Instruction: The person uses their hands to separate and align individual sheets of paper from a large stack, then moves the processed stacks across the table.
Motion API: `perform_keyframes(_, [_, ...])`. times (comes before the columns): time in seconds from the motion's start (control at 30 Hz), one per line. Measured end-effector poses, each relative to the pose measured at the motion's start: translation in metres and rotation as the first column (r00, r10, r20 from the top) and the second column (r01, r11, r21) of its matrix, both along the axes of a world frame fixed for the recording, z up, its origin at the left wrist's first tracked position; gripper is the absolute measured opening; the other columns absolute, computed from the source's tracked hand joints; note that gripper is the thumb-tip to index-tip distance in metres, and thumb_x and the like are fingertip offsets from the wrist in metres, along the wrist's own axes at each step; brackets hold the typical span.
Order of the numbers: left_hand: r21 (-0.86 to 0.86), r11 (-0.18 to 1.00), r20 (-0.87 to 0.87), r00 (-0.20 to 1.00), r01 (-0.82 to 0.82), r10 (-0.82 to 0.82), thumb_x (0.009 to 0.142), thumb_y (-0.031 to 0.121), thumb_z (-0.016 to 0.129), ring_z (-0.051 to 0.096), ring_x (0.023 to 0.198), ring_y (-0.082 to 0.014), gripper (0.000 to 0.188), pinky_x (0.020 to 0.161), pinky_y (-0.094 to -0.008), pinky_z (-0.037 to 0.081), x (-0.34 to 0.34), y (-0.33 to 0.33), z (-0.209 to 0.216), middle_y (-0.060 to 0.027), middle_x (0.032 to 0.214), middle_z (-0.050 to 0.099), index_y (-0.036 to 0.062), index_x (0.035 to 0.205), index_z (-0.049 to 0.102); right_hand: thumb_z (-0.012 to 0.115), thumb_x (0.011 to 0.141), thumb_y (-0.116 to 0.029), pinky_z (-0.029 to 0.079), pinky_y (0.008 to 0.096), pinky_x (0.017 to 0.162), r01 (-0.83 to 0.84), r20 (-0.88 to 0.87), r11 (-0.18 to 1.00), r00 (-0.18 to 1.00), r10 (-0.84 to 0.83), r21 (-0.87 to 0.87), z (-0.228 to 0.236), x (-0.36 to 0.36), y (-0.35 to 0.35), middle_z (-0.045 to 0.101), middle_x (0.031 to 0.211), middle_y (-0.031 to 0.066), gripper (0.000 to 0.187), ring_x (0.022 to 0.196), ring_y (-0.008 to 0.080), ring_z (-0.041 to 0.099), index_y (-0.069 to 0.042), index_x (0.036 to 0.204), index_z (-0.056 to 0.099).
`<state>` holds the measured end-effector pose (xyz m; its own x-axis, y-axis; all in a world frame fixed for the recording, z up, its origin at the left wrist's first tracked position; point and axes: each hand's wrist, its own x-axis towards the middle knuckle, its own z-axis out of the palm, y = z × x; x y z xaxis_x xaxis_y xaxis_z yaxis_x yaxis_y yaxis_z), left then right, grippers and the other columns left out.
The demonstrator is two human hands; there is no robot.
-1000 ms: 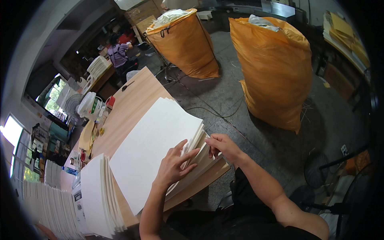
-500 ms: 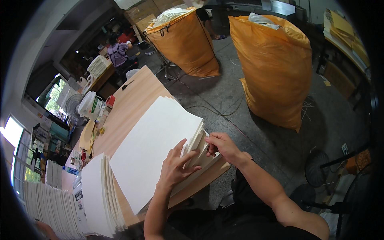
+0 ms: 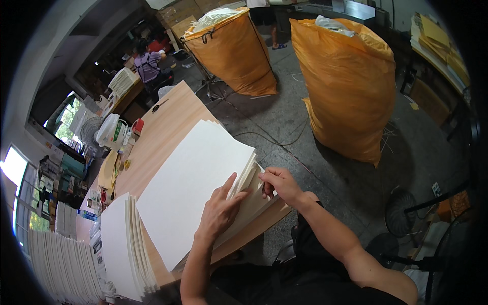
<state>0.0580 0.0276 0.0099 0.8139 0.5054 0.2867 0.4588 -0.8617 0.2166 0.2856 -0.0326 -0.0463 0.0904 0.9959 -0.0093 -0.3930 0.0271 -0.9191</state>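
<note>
Wood-grain table (image 3: 170, 124), pale top, bare from middle up to far corner. Large stack of white sheets (image 3: 195, 178) covers stretch of right edge, lower sheets splayed toward near right corner; strip of bare wood between it and near edge. Left of it, smaller stack of white sheets (image 3: 116, 244), layers spread, lower end at near edge. Dark scissors (image 3: 159, 106) flat near far corner. Toward far left edge: yellow roll (image 3: 126, 164), yellow-brown sheet (image 3: 107, 172), white bucket (image 3: 112, 131), red box (image 3: 138, 125); footing of last two partly hidden.
</note>
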Motion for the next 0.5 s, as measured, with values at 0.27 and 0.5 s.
perform_keyframes(0.27, [-0.044, 0.999, 0.049, 0.998, -0.03, 0.032, 0.075, 0.031, 0.088, 0.064, 0.114, -0.0356, 0.051, 0.087, -0.0433, 0.058, 0.0025, -0.0068, 0.0033, -0.0134, 0.146, 0.053, 0.0342, 0.123, 0.07, 0.061, 0.104, -0.027, 0.049, 0.0251, 0.056, -0.056, -0.169, 0.998, 0.984, 0.055, 0.0, -0.0002, -0.0001, 0.0015, 0.064, 0.068, 0.0035, 0.031, 0.063, 0.0135, 0.067, -0.007, 0.08, 0.061])
perform_keyframes(0.5, [0.009, 1.0, 0.041, 0.999, -0.002, 0.001, 0.085, 0.021, 0.077, 0.065, 0.11, -0.0359, 0.047, 0.085, -0.0436, 0.059, 0.0006, -0.0015, 0.0009, -0.0142, 0.149, 0.051, 0.0342, 0.129, 0.067, 0.062, 0.103, -0.025, 0.049, 0.0249, 0.055, 0.029, 0.079, 0.998, 0.996, -0.034, 0.061, -0.0088, -0.0006, -0.0033, 0.063, 0.067, 0.0035, 0.031, 0.062, 0.0132, 0.067, -0.007, 0.078, 0.06])
